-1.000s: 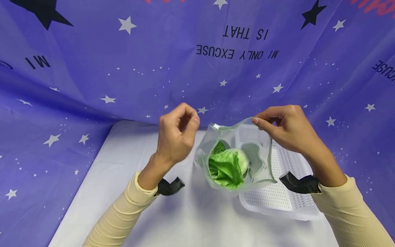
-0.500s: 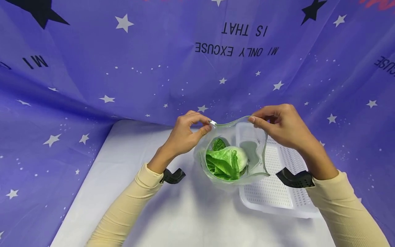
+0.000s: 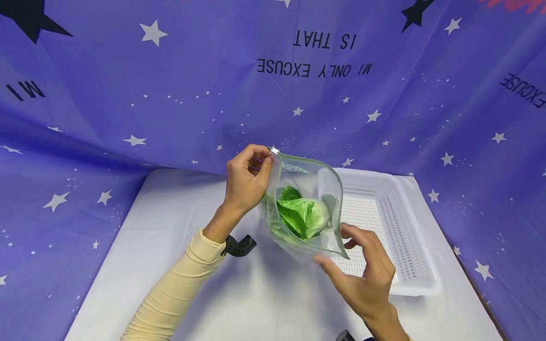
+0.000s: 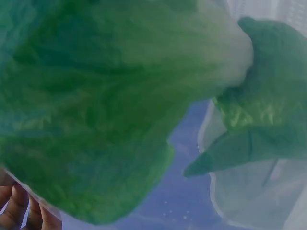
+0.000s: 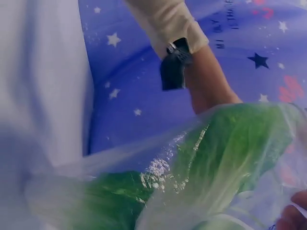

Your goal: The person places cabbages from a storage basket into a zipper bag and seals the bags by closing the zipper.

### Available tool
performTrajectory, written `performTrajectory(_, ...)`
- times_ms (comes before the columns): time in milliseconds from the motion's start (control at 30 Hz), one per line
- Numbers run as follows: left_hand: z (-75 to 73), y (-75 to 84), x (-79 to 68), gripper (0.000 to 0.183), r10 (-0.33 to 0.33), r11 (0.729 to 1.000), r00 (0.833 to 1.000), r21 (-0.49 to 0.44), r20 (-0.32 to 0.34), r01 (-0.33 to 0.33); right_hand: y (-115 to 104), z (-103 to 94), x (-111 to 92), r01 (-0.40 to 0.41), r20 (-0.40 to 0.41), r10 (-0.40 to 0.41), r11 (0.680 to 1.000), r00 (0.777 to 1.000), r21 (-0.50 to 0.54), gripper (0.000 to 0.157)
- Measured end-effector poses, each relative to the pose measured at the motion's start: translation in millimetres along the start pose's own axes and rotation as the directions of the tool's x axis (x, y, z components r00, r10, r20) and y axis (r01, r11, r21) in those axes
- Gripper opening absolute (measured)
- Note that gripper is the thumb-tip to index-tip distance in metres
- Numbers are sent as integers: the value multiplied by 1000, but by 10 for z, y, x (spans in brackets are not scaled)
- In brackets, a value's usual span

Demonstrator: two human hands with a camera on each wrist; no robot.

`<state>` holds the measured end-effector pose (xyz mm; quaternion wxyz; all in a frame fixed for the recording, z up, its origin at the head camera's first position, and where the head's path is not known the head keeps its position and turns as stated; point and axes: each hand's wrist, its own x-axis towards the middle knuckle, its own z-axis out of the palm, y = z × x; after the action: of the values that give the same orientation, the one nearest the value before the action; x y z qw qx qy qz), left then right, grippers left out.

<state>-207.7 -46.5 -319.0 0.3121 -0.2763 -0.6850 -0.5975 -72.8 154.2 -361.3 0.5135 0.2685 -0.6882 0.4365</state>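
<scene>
A clear zip bag [image 3: 308, 166] with a green edge hangs with its mouth open. Inside lie a leafy green vegetable [image 3: 304, 217] with a pale base and a dark green bumpy one [image 3: 290, 193]. At the bag's upper left corner, beside a white slider [image 3: 275, 150], my left hand [image 3: 246, 182] pinches the edge. My right hand [image 3: 366, 277] is by the lower right corner, thumb and fingers spread apart. Through the plastic, the left wrist view shows the leafy vegetable [image 4: 110, 96] and a pointed green piece [image 4: 206, 163].
Behind and right of the bag stands a white perforated basket [image 3: 432, 279] on the white-covered table [image 3: 179, 227]. A purple cloth [image 3: 204, 94] with stars and lettering hangs at the back and sides. Black cameras [image 3: 240, 246] are strapped to the wrists.
My left hand reached the slider corner, pinched it and moved up and left. The right hand let go of the bag's upper edge and dropped to the lower right corner.
</scene>
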Motion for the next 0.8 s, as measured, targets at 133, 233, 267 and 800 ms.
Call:
performTrajectory(133,-11,-173,-31,5,-39,999,999,14,-23,40,27,-105,-19,-230,30,230,973,973,20,54)
performTrajectory(233,-38,-265,-53,5,-83,996,996,8,-34,84,116,-197,-46,-396,103,395,918,913,-14,49)
performTrajectory(267,-54,-264,-52,4,-99,995,995,5,-26,100,177,-216,-73,-437,125,437,899,891,-27,44)
performTrajectory(800,-336,-97,-34,7,-275,961,953,67,129,268,759,-365,630,-595,157,589,804,792,-14,19)
